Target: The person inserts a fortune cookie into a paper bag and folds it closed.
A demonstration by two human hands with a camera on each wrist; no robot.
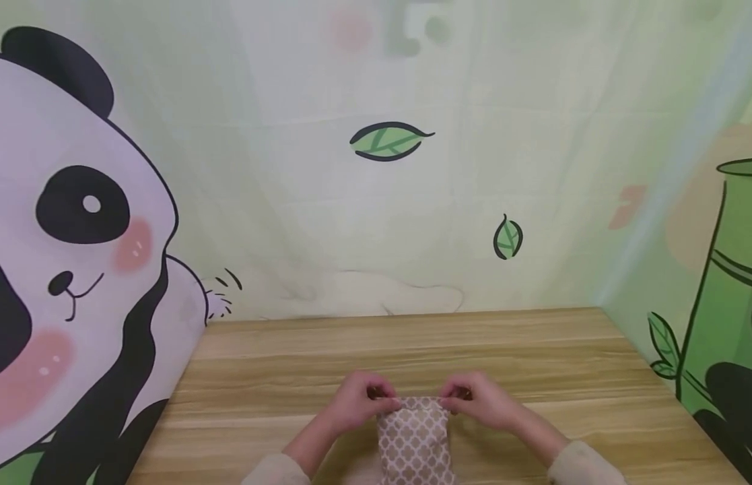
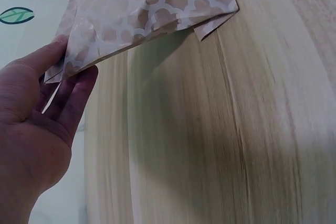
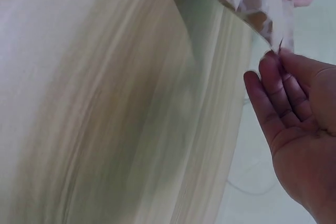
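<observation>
A tan paper bag (image 1: pixel 415 444) with a white lattice pattern stands between both hands, its lower end cut off by the head view's bottom edge. A narrow folded strip runs along its top. My left hand (image 1: pixel 363 403) pinches the top left corner between thumb and fingers. At the opposite top corner, the right hand (image 1: pixel 481 402) pinches the paper the same way. In the left wrist view the bag (image 2: pixel 147 11) shows creases and a bottom flap sticking out. The right wrist view has the right hand's (image 3: pixel 304 124) thumb and fingertip meeting at the bag's corner (image 3: pixel 275 38).
The wooden table (image 1: pixel 291 357) reaches back to a pale green cloth backdrop (image 1: pixel 279 202). A printed panda (image 1: pixel 91 269) covers the left side and printed bamboo (image 1: pixel 733 283) the right. Light sleeves (image 1: pixel 588 465) cover the forearms.
</observation>
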